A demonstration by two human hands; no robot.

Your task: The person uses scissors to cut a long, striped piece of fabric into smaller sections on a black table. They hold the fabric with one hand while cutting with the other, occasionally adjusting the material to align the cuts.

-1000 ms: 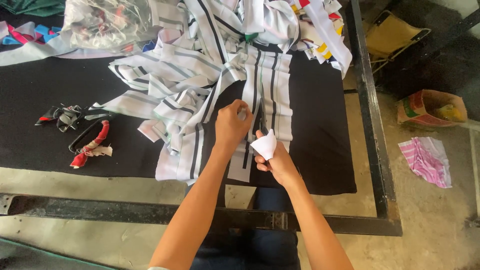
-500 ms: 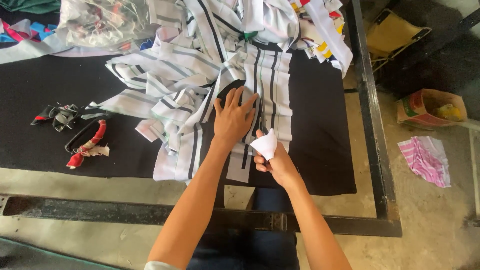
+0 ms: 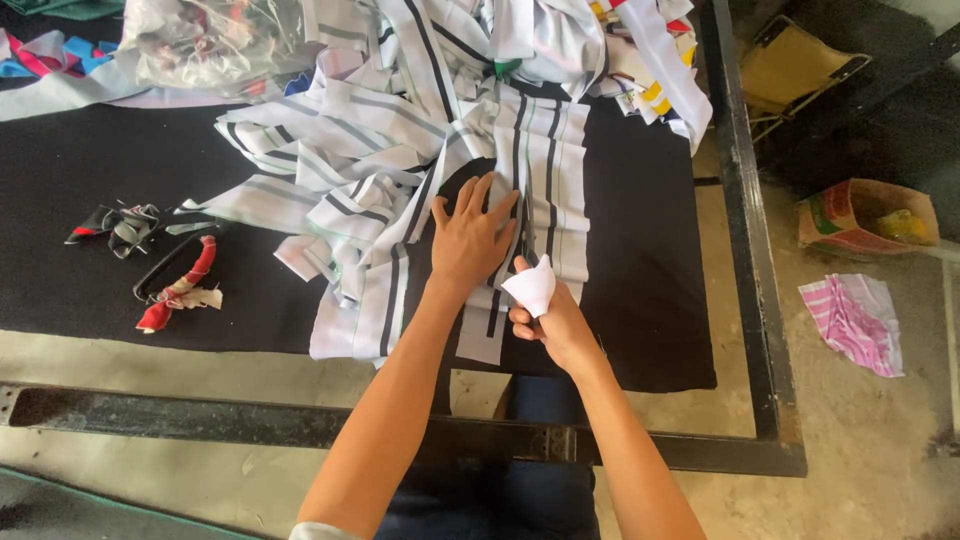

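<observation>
My left hand (image 3: pixel 470 236) lies flat, fingers spread, on a pile of white fabric pieces with dark and grey stripes (image 3: pixel 400 150) heaped on a black table covering (image 3: pixel 640 260). My right hand (image 3: pixel 548 322) sits just below and to the right of it, closed around a small white cone-shaped piece (image 3: pixel 532 285) that points up beside a flat striped strip (image 3: pixel 548 180).
A scissors-like tool with red wrapped handles (image 3: pixel 175 285) and dark fabric scraps (image 3: pixel 118 225) lie at the left. A clear plastic bag of scraps (image 3: pixel 210 40) sits at the back. A black metal frame (image 3: pixel 745 250) edges the table; a box (image 3: pixel 865 215) and pink cloth (image 3: pixel 855 320) lie on the floor.
My left hand has gone from pinching the striped fabric to lying flat and spread on it, a little farther up. My right hand has kept its hold on the white piece.
</observation>
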